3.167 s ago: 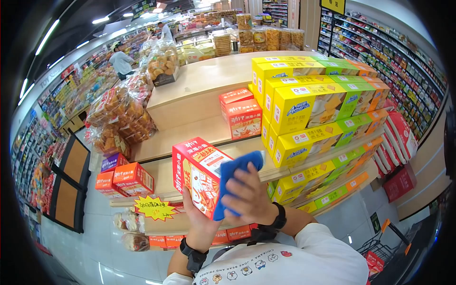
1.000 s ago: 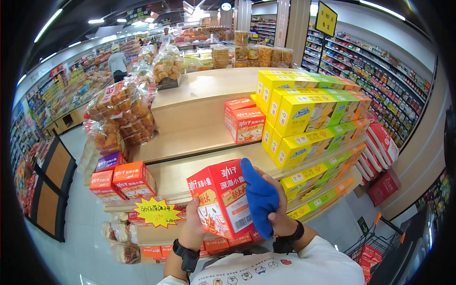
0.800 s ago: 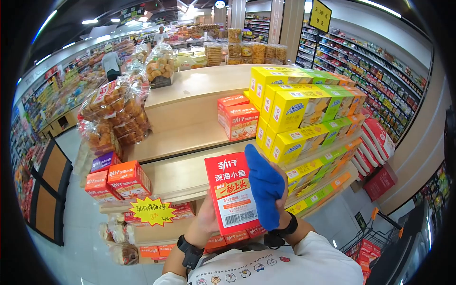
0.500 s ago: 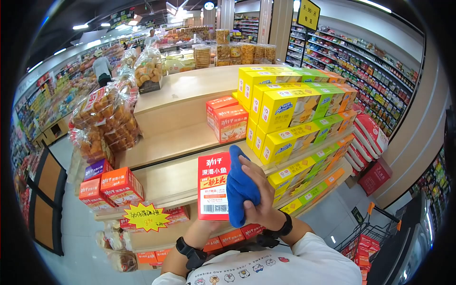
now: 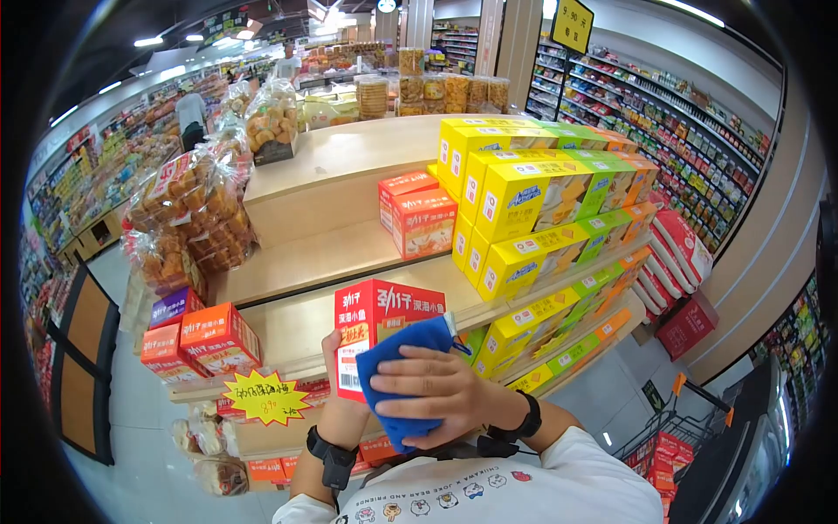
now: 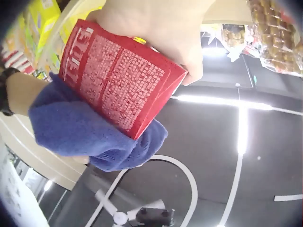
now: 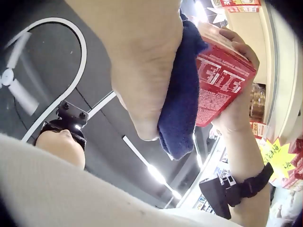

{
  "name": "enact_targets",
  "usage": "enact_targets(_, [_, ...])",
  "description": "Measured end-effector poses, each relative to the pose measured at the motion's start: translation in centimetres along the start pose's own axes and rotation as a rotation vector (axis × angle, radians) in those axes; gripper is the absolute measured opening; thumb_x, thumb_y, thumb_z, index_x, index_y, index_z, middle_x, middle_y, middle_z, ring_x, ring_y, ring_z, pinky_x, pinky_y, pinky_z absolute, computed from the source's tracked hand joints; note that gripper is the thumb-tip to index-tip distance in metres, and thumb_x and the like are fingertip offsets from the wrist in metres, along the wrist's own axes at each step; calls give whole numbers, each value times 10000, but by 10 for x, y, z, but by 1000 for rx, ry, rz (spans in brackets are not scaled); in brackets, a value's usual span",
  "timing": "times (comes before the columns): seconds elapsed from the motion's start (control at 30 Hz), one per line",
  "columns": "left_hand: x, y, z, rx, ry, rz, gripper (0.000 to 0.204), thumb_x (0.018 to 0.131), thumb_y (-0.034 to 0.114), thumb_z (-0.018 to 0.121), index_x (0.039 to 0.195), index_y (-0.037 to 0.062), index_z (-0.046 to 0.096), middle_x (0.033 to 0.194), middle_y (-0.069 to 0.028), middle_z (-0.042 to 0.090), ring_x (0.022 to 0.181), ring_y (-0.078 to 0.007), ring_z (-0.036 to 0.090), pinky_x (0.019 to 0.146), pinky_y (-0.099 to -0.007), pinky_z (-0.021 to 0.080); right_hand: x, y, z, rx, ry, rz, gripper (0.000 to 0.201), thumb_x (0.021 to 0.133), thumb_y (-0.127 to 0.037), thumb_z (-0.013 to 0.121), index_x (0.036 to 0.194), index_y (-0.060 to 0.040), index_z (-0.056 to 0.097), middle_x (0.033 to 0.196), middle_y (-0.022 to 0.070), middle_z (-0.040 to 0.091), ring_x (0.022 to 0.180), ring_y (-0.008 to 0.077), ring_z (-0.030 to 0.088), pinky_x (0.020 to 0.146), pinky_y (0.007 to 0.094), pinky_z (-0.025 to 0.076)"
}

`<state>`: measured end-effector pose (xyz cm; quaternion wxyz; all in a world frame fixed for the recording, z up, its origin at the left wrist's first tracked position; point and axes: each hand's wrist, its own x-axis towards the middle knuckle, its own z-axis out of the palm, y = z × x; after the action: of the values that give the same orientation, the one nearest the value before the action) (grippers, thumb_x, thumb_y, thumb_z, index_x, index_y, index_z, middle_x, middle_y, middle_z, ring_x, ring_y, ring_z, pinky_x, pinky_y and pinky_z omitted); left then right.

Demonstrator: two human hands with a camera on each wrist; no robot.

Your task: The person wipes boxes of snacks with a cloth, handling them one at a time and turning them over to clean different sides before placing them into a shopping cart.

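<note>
A red box (image 5: pixel 351 306) with white lettering is held upright in front of the shelves by the left hand (image 5: pixel 335 375), its thumb on the box's left side. The right hand (image 5: pixel 425 390) lies flat over a blue cloth (image 5: pixel 376 358), pressing it against the box's right face. In the left wrist view the left hand (image 6: pixel 156 28) grips the edge of the box (image 6: pixel 118 75), and the cloth (image 6: pixel 80 123) covers one side. The right wrist view shows the right hand (image 7: pixel 142 61) behind the cloth (image 7: pixel 182 99), with the box (image 7: pixel 220 80) beyond it.
Behind stand wooden shelves (image 5: pixel 314 186) with yellow cartons (image 5: pixel 515 205) at right, two red boxes (image 5: pixel 422 229) beside them, and orange boxes (image 5: pixel 218 339) at left. Bagged bread (image 5: pixel 188 205) sits at far left. A yellow price sign (image 5: pixel 264 399) hangs low; a cart (image 5: pixel 668 428) stands at right.
The box has turned so a second face shows and has moved slightly left. The right hand and cloth have swung from upright beside the box to lie across its lower right face.
</note>
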<state>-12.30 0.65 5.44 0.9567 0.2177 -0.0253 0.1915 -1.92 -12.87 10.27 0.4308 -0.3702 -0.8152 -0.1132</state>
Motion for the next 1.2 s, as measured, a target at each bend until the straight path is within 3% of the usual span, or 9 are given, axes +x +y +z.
enact_targets(0.13, [-9,-2,-2,72,59,26,797,791,581,473,1373,47,361,1333,-218,472,1188,-350,513,1013,-479,419,2,11,-8,-32,37,16,501,752,-243,671,1222,-101,575,1298,141,536,1208,303,513,1037,446,374])
enact_targets(0.2, [-12,-6,-20,-134,-72,-30,764,794,521,497,1363,26,373,1334,-211,475,1179,-332,523,1012,-458,425,3,18,-19,-89,27,101,497,751,-241,667,1219,-98,576,1301,139,534,1208,310,510,1030,441,382])
enact_targets(0.33, [-21,-9,-22,170,52,14,816,759,502,537,1388,21,337,1355,-205,453,1200,-320,505,1024,-444,409,-1,31,-24,-147,300,355,545,758,-224,629,1260,-38,523,1294,211,516,1190,381,507,1005,454,397])
enact_targets(0.63, [-13,-9,-1,305,-18,305,924,759,614,477,1454,59,227,1446,-179,342,1289,-329,398,1068,-474,334,-41,21,10,-124,254,252,538,803,-260,594,1288,-48,492,1350,214,462,1255,407,436,1060,504,309])
enact_targets(0.77, [-8,-17,-1,274,1,275,964,756,677,464,1460,73,201,1444,-165,349,1271,-331,414,1049,-480,351,-67,16,13,-58,337,361,515,836,-269,559,1291,-42,485,1385,242,409,1287,425,389,1078,522,266])
enact_targets(0.93, [-28,-55,-46,177,35,-142,952,743,571,659,1410,12,272,1364,-168,448,1123,-280,556,914,-429,487,-86,-4,-25,-72,574,738,575,845,-170,509,1369,16,362,1409,264,364,1315,396,358,1094,434,253])
enact_targets(1.1, [-8,-111,-22,147,213,-324,871,733,542,664,1351,7,365,1375,-164,438,1158,-301,518,954,-487,428,-136,-38,-55,195,922,936,641,900,-184,538,1426,24,237,1447,144,327,1341,228,309,1107,351,213])
enact_targets(1.13, [30,-137,-33,-45,-180,-308,867,730,545,641,1360,23,357,1395,-164,416,1201,-322,478,1002,-519,373,-145,-48,-64,177,925,968,637,902,-176,539,1426,24,237,1445,139,329,1339,223,309,1106,347,215])
enact_targets(1.2, [51,-170,36,-96,-123,-161,853,721,552,641,1344,25,391,1355,-172,464,1164,-344,512,987,-517,398,-164,-72,-84,135,951,1037,630,906,-158,540,1427,24,236,1442,128,331,1336,214,310,1104,338,220])
